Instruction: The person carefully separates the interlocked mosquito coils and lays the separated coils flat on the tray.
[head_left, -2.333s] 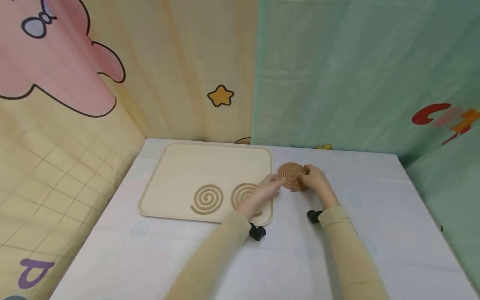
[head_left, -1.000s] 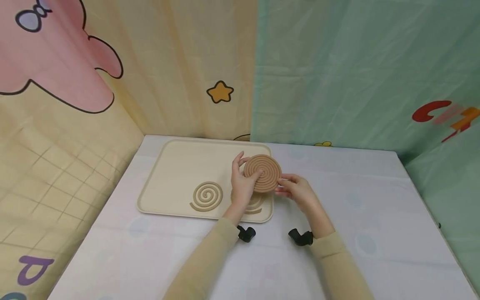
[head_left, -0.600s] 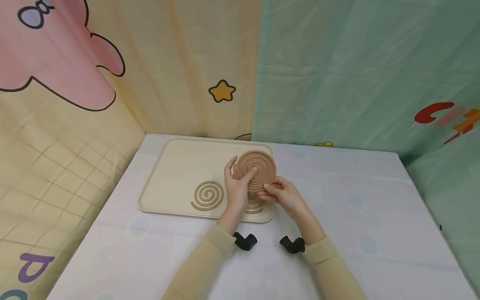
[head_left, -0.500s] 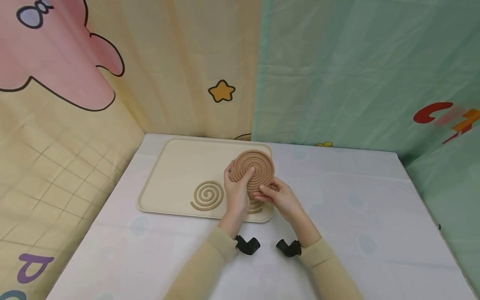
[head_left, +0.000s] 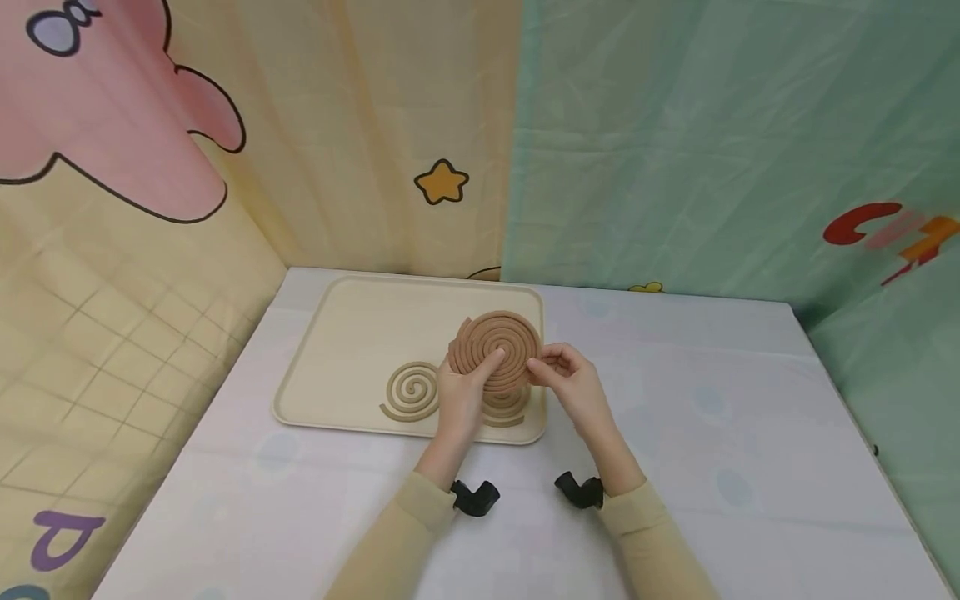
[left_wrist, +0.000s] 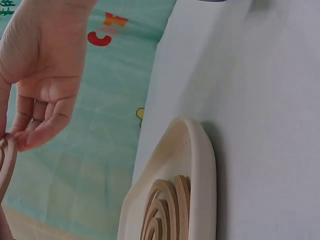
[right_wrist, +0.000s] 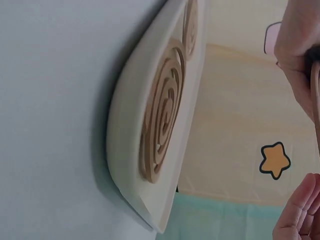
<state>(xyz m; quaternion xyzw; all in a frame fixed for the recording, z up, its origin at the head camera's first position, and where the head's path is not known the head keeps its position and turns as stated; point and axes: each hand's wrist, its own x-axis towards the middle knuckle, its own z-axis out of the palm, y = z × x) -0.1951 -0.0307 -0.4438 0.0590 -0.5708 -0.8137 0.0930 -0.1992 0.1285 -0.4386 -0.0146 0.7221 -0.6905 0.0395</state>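
- White tabletop (head_left: pixel 735 500); tray (head_left: pixel 375 333) set by far edge;
- coil disc (head_left: pixel 510 332) held above tray, toward right edge, clamped in left hand (head_left: pixel 461 406);
- also edge-pinched by right hand (head_left: pixel 576 386), presumably for steadying.

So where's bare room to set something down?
Free: the tray behind the left spiral; the table right of the right hand. Crowded: the tray's right end, where held coils partly hide the right spiral.
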